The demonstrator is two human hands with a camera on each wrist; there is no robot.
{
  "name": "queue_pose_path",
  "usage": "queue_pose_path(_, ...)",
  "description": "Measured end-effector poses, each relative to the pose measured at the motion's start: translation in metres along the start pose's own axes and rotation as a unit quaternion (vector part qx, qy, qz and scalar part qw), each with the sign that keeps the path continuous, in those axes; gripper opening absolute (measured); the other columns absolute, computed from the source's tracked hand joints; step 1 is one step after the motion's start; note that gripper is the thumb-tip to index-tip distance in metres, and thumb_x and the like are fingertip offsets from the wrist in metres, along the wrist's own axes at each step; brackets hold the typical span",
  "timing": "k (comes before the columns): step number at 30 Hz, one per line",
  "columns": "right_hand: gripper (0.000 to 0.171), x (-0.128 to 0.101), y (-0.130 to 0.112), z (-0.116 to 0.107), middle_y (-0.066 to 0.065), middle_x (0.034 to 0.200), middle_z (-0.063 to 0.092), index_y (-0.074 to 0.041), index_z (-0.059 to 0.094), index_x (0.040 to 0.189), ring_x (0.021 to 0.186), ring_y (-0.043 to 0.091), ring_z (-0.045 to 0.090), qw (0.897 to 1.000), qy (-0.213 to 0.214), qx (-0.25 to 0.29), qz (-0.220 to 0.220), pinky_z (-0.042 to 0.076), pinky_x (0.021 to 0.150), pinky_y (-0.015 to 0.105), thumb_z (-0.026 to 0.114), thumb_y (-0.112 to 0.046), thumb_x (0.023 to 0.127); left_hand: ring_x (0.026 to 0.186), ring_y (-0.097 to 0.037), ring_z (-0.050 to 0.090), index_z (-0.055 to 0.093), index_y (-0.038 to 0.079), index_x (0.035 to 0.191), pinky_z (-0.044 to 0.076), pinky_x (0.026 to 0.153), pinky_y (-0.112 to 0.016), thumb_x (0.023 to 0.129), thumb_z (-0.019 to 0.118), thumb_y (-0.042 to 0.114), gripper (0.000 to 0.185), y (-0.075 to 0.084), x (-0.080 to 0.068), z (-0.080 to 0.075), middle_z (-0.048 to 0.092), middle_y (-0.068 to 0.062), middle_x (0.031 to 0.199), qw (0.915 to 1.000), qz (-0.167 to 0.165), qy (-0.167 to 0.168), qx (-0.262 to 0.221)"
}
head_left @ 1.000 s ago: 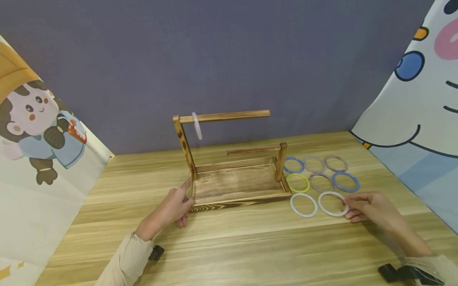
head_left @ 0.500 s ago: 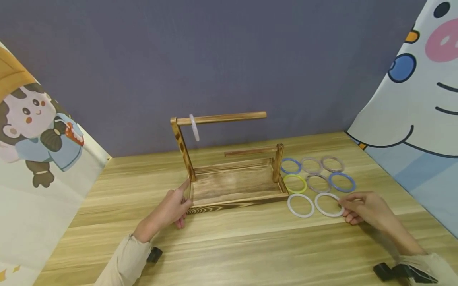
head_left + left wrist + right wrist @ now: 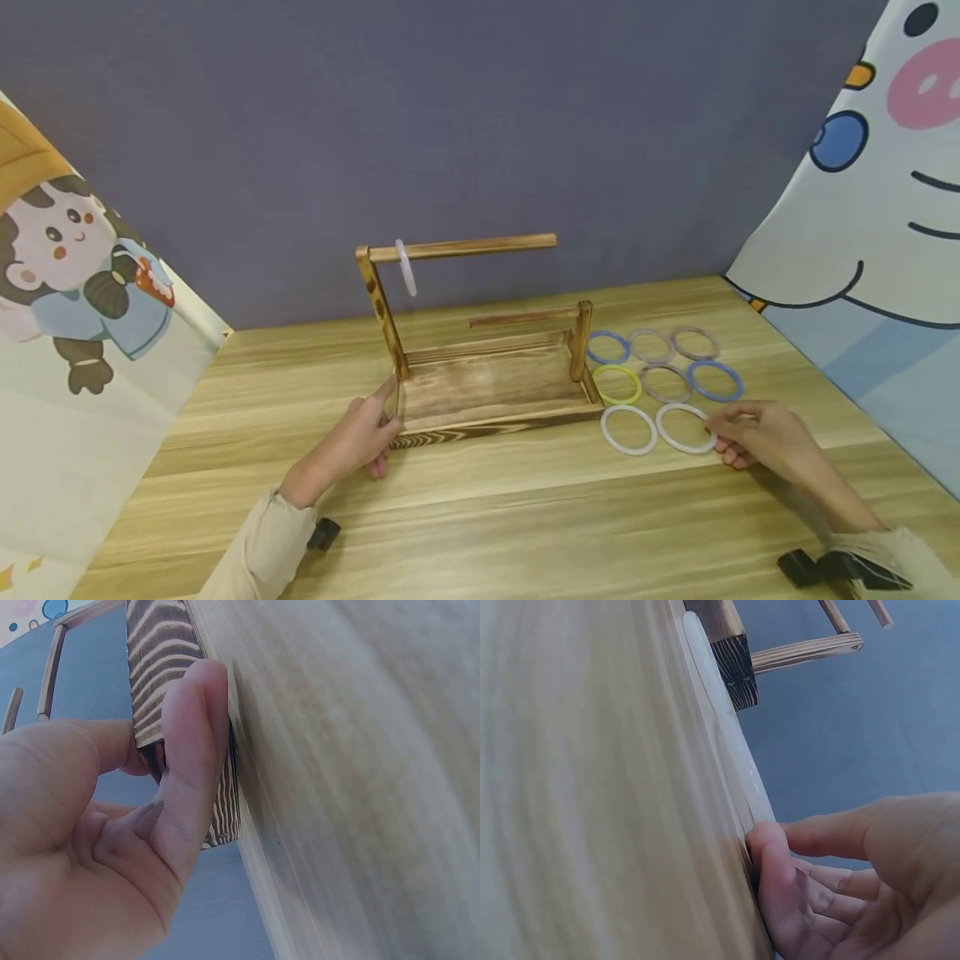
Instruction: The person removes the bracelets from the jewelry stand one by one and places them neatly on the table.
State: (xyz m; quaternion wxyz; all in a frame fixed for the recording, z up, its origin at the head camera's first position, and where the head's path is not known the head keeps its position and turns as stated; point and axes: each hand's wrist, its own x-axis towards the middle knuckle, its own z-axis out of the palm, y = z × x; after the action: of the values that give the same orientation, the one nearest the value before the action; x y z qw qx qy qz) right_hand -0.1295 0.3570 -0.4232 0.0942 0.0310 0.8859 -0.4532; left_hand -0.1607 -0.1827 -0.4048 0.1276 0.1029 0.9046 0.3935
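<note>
A dark-grained wooden stand point(image 3: 495, 427) with a tray base and two rods stands mid-table. A pale ring point(image 3: 406, 268) hangs on its upper rod. My left hand point(image 3: 384, 419) grips the tray's front-left corner; in the left wrist view the thumb and a finger of that hand point(image 3: 176, 772) pinch the striped wood point(image 3: 176, 645). Right of the stand, my right hand point(image 3: 716, 433) pinches the right rim of a white ring point(image 3: 659, 428) lying flat. The right wrist view shows the hand point(image 3: 776, 851) at that ring point(image 3: 727, 727), thumb above and finger below.
Several more rings lie flat beside the stand, among them a second white ring point(image 3: 602, 430), a yellow one point(image 3: 595, 384) and a blue one point(image 3: 738, 382). Cartoon-print cloths point(image 3: 862, 250) flank the wooden table point(image 3: 480, 517). A purple-grey wall stands behind.
The right hand and its white ring have crept slightly left toward the neighbouring white ring. The left hand stays on the tray corner.
</note>
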Motion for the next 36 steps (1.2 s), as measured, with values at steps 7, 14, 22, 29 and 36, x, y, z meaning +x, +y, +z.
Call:
queue_pose_path(7, 0.041, 0.000, 0.000, 0.002, 0.009, 0.077, 0.070, 0.013, 0.064, 0.114, 0.061, 0.017, 0.068, 1.000, 0.013, -0.007, -0.004, 0.063, 0.056, 0.032, 0.064, -0.025, 0.099, 0.037, -0.021, 0.059, 0.009, 0.003, 0.159, 0.056, 0.037, -0.037, 0.098, 0.051, 0.001, 0.075, 0.000, 0.001, 0.000, 0.058, -0.013, 0.057, 1.0000, 0.002, -0.003, 0.001)
queue_pose_path(14, 0.042, -0.001, -0.001, 0.003, 0.008, 0.076, 0.070, 0.012, 0.063, 0.113, 0.060, 0.017, 0.067, 0.999, 0.021, -0.034, -0.005, 0.063, 0.055, 0.031, 0.063, -0.028, 0.099, 0.037, -0.022, 0.059, 0.010, 0.004, 0.160, 0.056, 0.037, -0.037, 0.098, 0.051, 0.001, 0.074, 0.000, 0.001, 0.000, 0.058, -0.014, 0.057, 1.0000, -0.006, 0.001, -0.002)
queue_pose_path(22, 0.043, -0.002, -0.003, 0.002, 0.007, 0.076, 0.071, 0.012, 0.063, 0.114, 0.060, 0.017, 0.067, 0.998, 0.031, -0.047, -0.007, 0.062, 0.054, 0.030, 0.062, -0.029, 0.100, 0.038, -0.023, 0.060, 0.009, 0.006, 0.160, 0.056, 0.037, -0.038, 0.099, 0.052, 0.002, 0.075, 0.000, 0.001, 0.000, 0.058, -0.014, 0.058, 0.9999, -0.013, 0.000, -0.004)
queue_pose_path(29, 0.040, -0.008, -0.017, 0.001, 0.011, 0.075, 0.070, 0.012, 0.062, 0.115, 0.058, 0.016, 0.066, 0.994, 0.093, -0.015, -0.057, 0.061, 0.052, 0.030, 0.060, -0.025, 0.101, 0.038, -0.022, 0.060, 0.009, 0.006, 0.160, 0.056, 0.037, -0.038, 0.098, 0.052, 0.003, 0.075, 0.000, 0.003, -0.001, 0.059, -0.013, 0.057, 1.0000, -0.008, 0.000, 0.003)
queue_pose_path(36, 0.030, -0.016, -0.059, 0.013, 0.006, 0.074, 0.072, 0.006, 0.069, 0.105, 0.060, 0.015, 0.068, 0.980, 0.142, -0.035, -0.138, 0.060, 0.053, 0.027, 0.063, -0.023, 0.100, 0.038, -0.022, 0.060, 0.008, 0.005, 0.160, 0.056, 0.036, -0.038, 0.098, 0.052, 0.002, 0.076, -0.001, 0.003, -0.001, 0.059, -0.013, 0.057, 1.0000, -0.008, 0.000, 0.001)
